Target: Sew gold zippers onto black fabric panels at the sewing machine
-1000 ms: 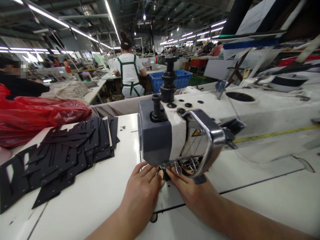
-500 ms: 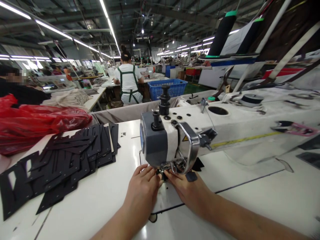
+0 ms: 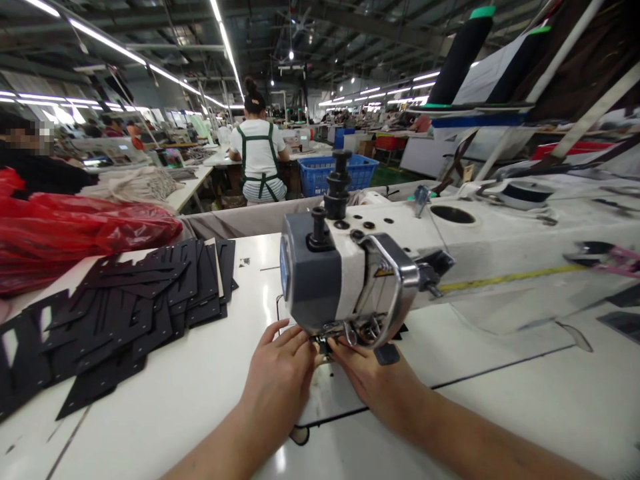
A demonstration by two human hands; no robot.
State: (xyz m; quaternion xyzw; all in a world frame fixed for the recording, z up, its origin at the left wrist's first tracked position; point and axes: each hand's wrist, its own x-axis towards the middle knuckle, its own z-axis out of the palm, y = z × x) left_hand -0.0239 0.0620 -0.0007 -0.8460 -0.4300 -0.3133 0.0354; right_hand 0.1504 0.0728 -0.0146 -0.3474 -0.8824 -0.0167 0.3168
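Both your hands are palm-down at the sewing machine (image 3: 315, 283), fingers bent and angled in toward each other. Between the fingertips of your left hand (image 3: 281, 368) and right hand (image 3: 376, 379) is a small dark piece (image 3: 324, 347), under the machine's head. Fingertips are partly hidden: can't tell if either hand is pinching it or just pressing. Flanking it from both sides probably steadies it and stops it twisting.

A dark flap (image 3: 387, 355) sits over the back of your right hand. Just above that hand, the metal guard (image 3: 409, 273) curves down, likely there to fend fingers off the moving parts.

Beyond your left hand, the flat black pieces (image 3: 150, 307) lie in an overlapping, fanned heap on the worktop (image 3: 195, 407); reads as handy for left-side pickup, edges exposed. Red plastic bag (image 3: 95, 230) is behind the heap.

Off your right hand, the yellow tape measure (image 3: 510, 277) runs along the machine arm, probably for quick length checks. Pink-handled snips (image 3: 607, 255) are farther right, blurred. Thread cones (image 3: 463, 57) stand above and behind, likely raised so thread feeds down freely.
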